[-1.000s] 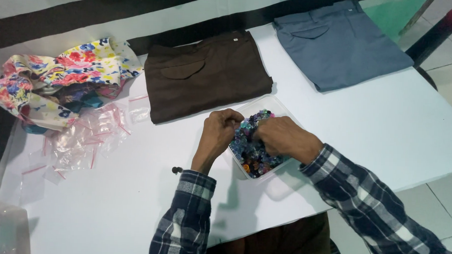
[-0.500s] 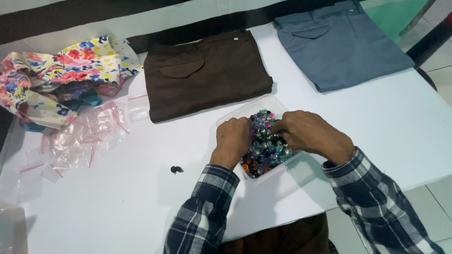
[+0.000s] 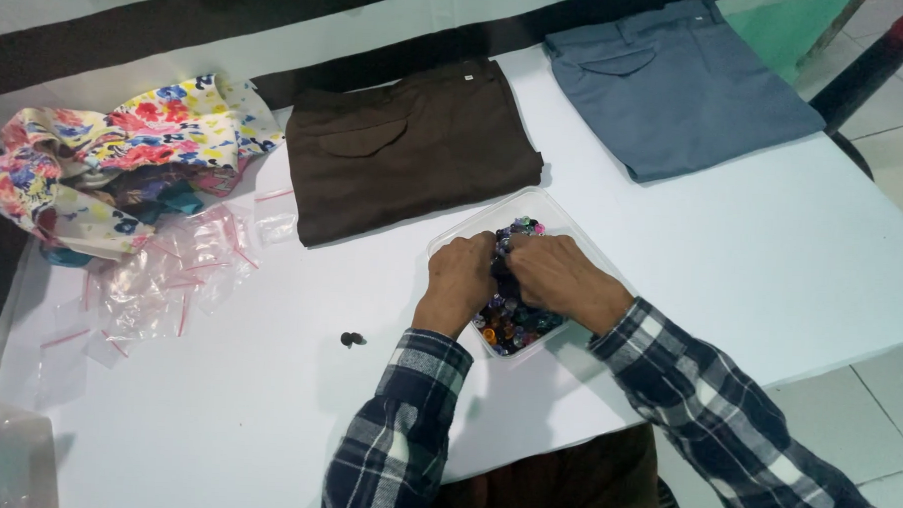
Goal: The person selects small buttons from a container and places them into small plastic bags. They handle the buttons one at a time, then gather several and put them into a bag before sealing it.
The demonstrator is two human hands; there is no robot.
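Reaching into a clear tub [image 3: 563,214] near the table's [image 3: 771,265] front edge, both hands work in a heap of small coloured beads [image 3: 509,321]. The left hand [image 3: 461,274] lies palm down, knuckles up, fingers curled into the beads; whether it pinches any cannot be told. The right hand [image 3: 556,273] comes in from the other side, fingers bent and meeting the left at the tub's middle, its grip hidden too. Both plaid-sleeved forearms angle inward. Brown trousers [image 3: 410,147] lie just behind the tub, grey trousers [image 3: 677,87] beyond. One dark bead [image 3: 350,338] sits apart, left of the wrist.
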